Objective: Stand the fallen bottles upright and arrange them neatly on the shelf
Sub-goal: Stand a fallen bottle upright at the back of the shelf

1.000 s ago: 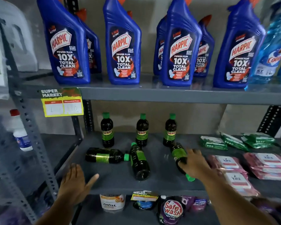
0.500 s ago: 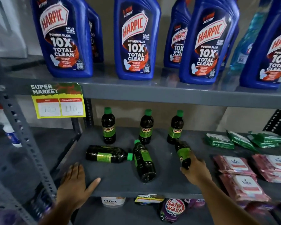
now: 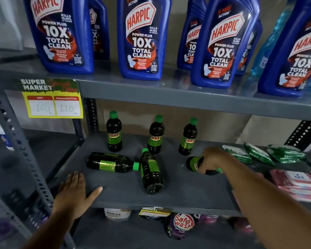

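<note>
Three dark green-capped Sunny bottles stand upright at the back of the grey middle shelf (image 3: 187, 193): left (image 3: 114, 133), middle (image 3: 155, 136), right (image 3: 188, 138). Two more lie fallen in front: one on its side with its cap to the right (image 3: 111, 163), one with its cap pointing back and its base toward me (image 3: 150, 172). My right hand (image 3: 213, 159) grips another such bottle (image 3: 194, 164), held sideways just above the shelf, its base to the left and its cap partly hidden. My left hand (image 3: 74, 193) rests flat on the shelf's front left edge.
Blue Harpic bottles (image 3: 142, 38) line the upper shelf above. Green packets (image 3: 258, 153) and pink wipe packs (image 3: 298, 184) fill the shelf's right side. A yellow price tag (image 3: 52, 103) hangs at left. The grey upright post (image 3: 16, 141) stands beside my left hand. Detergent packs sit below.
My right hand has picked the rightmost fallen bottle up and turned it sideways, carrying it rightward. My head has moved closer to the shelf. The left hand stays flat on the edge.
</note>
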Available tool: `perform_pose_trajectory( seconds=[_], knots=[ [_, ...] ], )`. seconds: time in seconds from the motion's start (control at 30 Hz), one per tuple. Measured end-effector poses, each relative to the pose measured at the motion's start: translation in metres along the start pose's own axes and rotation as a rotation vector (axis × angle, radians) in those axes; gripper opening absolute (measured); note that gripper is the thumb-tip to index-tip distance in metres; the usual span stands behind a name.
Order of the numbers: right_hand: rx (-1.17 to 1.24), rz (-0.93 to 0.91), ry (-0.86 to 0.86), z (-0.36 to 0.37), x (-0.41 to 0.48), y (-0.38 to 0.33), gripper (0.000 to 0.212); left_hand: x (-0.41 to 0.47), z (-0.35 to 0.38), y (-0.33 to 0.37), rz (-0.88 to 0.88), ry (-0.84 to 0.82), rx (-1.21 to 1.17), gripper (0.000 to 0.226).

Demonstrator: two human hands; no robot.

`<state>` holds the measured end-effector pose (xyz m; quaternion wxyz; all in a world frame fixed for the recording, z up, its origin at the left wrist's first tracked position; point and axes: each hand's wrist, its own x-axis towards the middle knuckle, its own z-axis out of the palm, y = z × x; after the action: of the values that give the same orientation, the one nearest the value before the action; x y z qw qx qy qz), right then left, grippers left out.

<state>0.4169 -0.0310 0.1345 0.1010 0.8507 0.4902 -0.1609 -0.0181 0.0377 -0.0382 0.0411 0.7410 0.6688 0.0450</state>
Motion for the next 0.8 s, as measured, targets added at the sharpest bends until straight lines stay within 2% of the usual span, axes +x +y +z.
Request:
perform_pose_trajectory(
  seconds=[0.07,0.23,0.33,0.4,0.5,0.57,0.67,0.8],
  knots=[
    [0.000,-0.006,0.049,-0.021,0.001,-0.007,0.051,0.001,-0.002,0.001,-0.008,-0.043,0.013,0.124],
    [0.023,-0.094,0.363,-0.051,0.007,-0.021,0.025,0.001,-0.004,0.001,-0.003,-0.031,0.019,0.127],
    [0.029,-0.088,0.394,-0.049,0.010,-0.020,0.023,0.001,-0.004,0.001,-0.002,-0.024,0.006,0.127],
    [0.122,-0.105,0.405,-0.041,0.012,-0.016,0.033,0.000,-0.004,0.002,-0.004,-0.020,-0.002,0.127],
    [0.537,-0.126,0.486,-0.018,0.011,-0.009,0.081,-0.001,-0.005,0.003,-0.006,-0.012,-0.006,0.128],
    [0.724,-0.039,0.548,0.006,0.010,-0.006,0.096,-0.001,-0.004,0.003,-0.011,0.036,-0.030,0.130],
    [0.856,0.015,0.572,0.039,0.018,-0.001,0.083,-0.002,-0.005,0.004,-0.009,0.048,-0.035,0.128],
    [0.994,-0.043,0.581,0.048,0.020,-0.006,0.053,-0.003,-0.005,0.004,-0.006,0.052,-0.041,0.120]
  ],
)
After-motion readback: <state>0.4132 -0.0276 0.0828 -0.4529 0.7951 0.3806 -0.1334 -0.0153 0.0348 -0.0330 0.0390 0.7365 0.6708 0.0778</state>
